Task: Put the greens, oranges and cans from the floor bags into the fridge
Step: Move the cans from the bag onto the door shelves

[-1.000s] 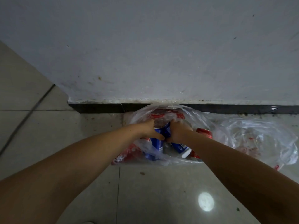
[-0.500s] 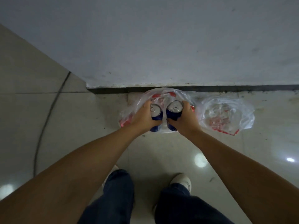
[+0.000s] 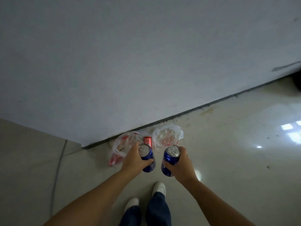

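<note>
The dark baseboard strip (image 3: 187, 111) at the foot of the grey wall (image 3: 130, 54) runs on a slant, and everything here sits on the near side of it. Pressed against that strip lie two thin, crinkled clear plastic bags. The left bag (image 3: 121, 144) has red printing and holds red cans — one red can (image 3: 147, 141) stands upright at the bag's right edge, others lie low inside at its near end. The right bag (image 3: 167, 136) is puffed and rounded, with red print; what is inside it cannot be told.

On the near side of the bags, well off the baseboard, both hands are raised above the floor. The left hand (image 3: 134, 159) has its fingers (image 3: 147, 161) clamped around a blue can (image 3: 147, 159), silver lid up and tilted slightly. The right hand (image 3: 181, 163) is wrapped the same way around a second blue can (image 3: 170, 159), its fingers hidden behind the can and the thumb across the front. The two cans are near each other but apart.

The floor (image 3: 228, 152) is glossy pale tile with bright reflections, open and bare out to the right of the bags. A grey grout line (image 3: 57, 168) crosses it to the left. Nearer the camera than the cans stand two white shoes (image 3: 159, 187) below dark blue trouser legs (image 3: 157, 209).
</note>
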